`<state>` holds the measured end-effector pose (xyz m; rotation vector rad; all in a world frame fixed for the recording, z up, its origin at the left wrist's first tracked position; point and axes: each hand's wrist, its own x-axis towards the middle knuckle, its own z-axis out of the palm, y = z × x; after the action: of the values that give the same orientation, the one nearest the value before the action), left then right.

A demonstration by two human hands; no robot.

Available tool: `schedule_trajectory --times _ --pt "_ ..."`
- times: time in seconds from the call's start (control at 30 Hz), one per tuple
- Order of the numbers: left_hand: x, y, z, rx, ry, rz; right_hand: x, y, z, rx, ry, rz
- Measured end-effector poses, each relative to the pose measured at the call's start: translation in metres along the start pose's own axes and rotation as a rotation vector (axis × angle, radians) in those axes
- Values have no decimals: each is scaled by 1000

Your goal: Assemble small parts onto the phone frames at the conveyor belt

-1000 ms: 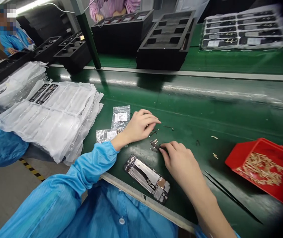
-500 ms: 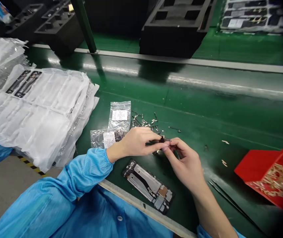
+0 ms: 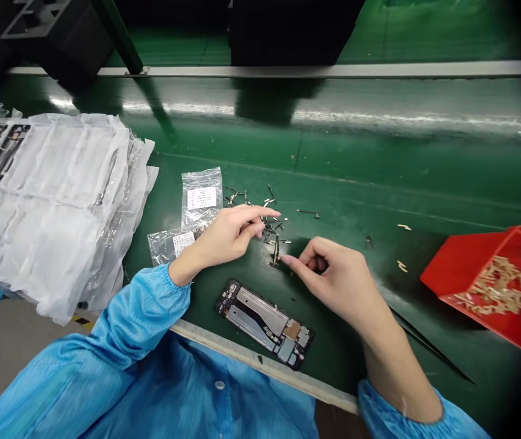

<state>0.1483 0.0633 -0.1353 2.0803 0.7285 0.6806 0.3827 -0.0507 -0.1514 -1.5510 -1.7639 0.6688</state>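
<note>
My left hand (image 3: pixel 223 239) is over the near side of a loose pile of small black and pale strips that look like flex cables (image 3: pixel 273 230). Its index finger is stretched out and apart from the thumb, with nothing visibly held. My right hand (image 3: pixel 336 277) is closed in a pinch, its fingertips at the lower end of a thin dark strip (image 3: pixel 276 249) beside the pile. What lies between those fingertips, if anything, I cannot make out. Below both hands lies an opened phone body (image 3: pixel 264 323), slanted on the green bench, its inner metal plates and boards facing up.
Two labelled clear zip bags (image 3: pixel 202 196) lie left of the pile. Farther left are stacked white plastic pocket sheets (image 3: pixel 54 201) with dark parts in some pockets. Tweezers (image 3: pixel 429 344) rest at right, near a red bin (image 3: pixel 456 262) holding small tan pieces. A raised rail (image 3: pixel 287 71) crosses behind.
My hands, which met over a small dark part, have separated. The left has moved left with its index finger extended; the right is lower, at the pile's near edge. The view has shifted.
</note>
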Motion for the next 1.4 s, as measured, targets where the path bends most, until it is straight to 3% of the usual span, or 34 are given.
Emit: schedule_trajectory --times 0.13,0.37,0.57,0.77,0.97,1.1,1.2,1.3,1.4 --pt "-3 10 5 -110 -173 6 2 -9 -2 61 80 -73" --pt "-4 13 8 -168 -227 -6 2 -13 3 153 32 -156" --pt "-3 7 -2 -164 -253 -24 2 0 -9 6 132 -42" --pt "-3 11 -1 -188 -210 -27 -1 -1 -5 190 -42 -35" --pt "-3 6 2 -129 -167 26 -3 2 4 353 -75 50" --pt "-3 2 9 -75 -78 139 -2 -4 4 474 -25 101" --pt "-8 9 24 -161 -3 190 0 -13 6 606 80 112" --pt "-16 22 45 -343 28 72 -1 -22 11 581 181 38" --pt "-20 34 59 -558 182 -213 -9 -31 14 308 241 -56"
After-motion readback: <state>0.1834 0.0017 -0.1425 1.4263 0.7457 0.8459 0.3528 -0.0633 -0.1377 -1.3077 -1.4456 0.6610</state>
